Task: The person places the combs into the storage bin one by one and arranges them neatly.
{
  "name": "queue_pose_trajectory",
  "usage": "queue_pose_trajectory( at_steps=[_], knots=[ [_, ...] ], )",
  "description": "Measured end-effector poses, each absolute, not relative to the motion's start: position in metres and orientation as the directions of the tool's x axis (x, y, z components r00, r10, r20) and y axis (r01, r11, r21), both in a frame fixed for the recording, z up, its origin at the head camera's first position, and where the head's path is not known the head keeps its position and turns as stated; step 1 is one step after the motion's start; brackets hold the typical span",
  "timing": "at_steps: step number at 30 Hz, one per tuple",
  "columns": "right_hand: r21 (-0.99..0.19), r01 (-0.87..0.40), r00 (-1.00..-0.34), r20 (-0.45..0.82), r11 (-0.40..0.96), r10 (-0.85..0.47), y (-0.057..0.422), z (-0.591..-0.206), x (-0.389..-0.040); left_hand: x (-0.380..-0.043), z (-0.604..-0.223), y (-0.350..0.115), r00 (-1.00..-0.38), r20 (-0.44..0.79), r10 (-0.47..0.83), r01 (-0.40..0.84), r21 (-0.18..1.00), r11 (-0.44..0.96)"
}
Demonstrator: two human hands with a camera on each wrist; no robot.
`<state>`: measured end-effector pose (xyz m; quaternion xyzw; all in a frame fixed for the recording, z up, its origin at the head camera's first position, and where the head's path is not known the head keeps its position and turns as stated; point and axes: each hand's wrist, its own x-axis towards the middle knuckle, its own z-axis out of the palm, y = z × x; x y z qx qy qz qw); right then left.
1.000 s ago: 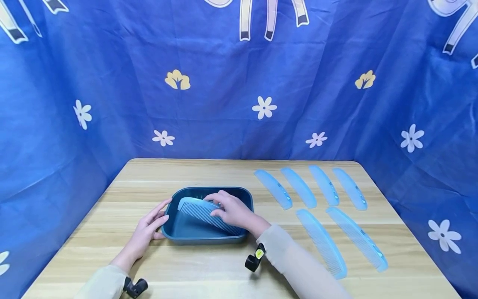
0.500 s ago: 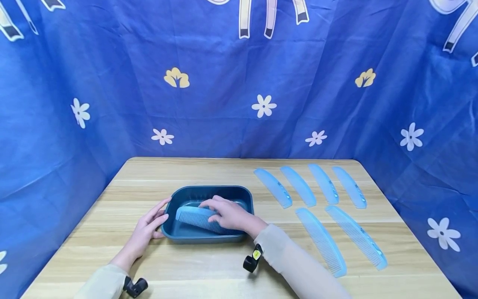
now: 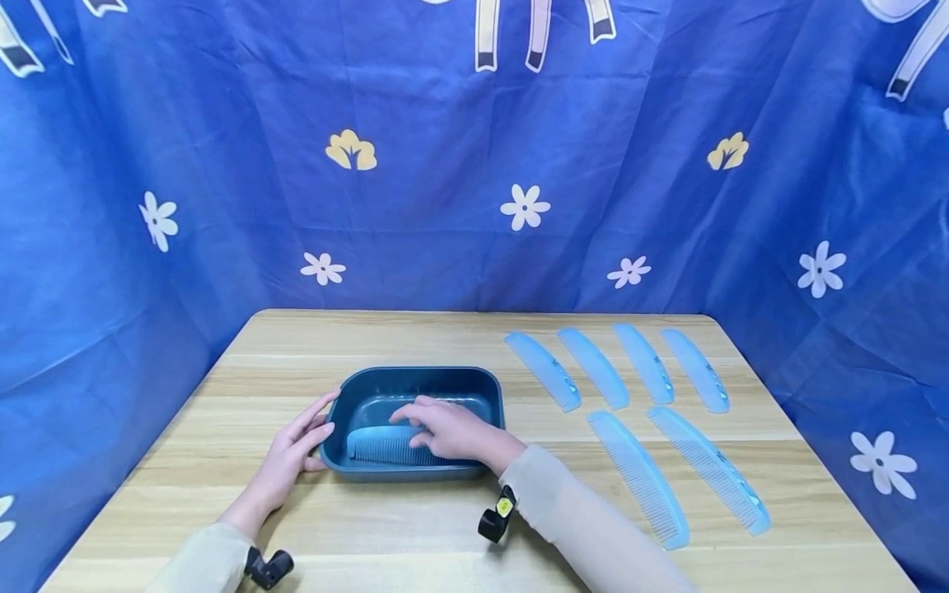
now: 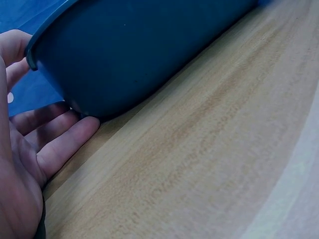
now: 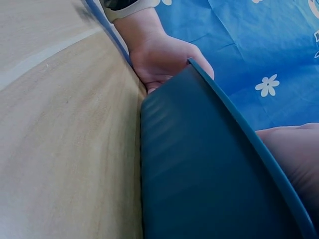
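A dark teal plastic basin [image 3: 415, 476] stands on the wooden table, its outer side filling much of both wrist views. Inside, along its near wall, lies a light blue comb [image 3: 378, 445] with its teeth toward the person. My right hand [image 3: 452, 430] reaches over the basin's right side, fingers and thumb spread apart; the thumb overlaps the comb and the forefinger extends beyond its back edge. The hand covers the comb's right part. At the left end, my left hand [image 3: 285, 457] touches the basin with spread fingers, some at the rim and others [image 4: 72, 142] low against the wall.
To the right of the basin, several more light blue combs lie apart on the table [image 3: 415, 535]: a back row including one comb [image 3: 543, 371], and two nearer ones, a comb [image 3: 639, 479] and another comb [image 3: 710, 469]. Blue patterned cloth [image 3: 445, 247] surrounds the table.
The comb in the basin has come down and toward the near wall, now lying more level across. My right hand has shifted slightly left, its fingers spreading. The left hand stays at the basin.
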<state>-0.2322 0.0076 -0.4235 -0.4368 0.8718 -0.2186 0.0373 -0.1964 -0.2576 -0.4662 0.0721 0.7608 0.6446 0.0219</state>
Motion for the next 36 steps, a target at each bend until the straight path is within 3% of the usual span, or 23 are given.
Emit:
queue_pose_trajectory(
  at_steps=[13,23,36],
  knots=[
    [-0.387,-0.743,-0.625,0.109,0.546,-0.773,0.01,-0.421,-0.231,-0.198,-0.464,-0.257,-0.989,0.06,0.132,0.082,0.982,0.169],
    [-0.284,-0.759,-0.635,0.127,0.586,-0.762,0.016,-0.414,-0.227,-0.198,-0.466,-0.258,-0.991,0.058,0.121,0.079,0.981,0.178],
    [-0.294,-0.762,-0.645,0.265,0.577,-0.717,0.034,-0.417,-0.226,-0.198,-0.466,-0.258,-0.991,0.065,0.119,0.086,0.98,0.18]
  ],
)
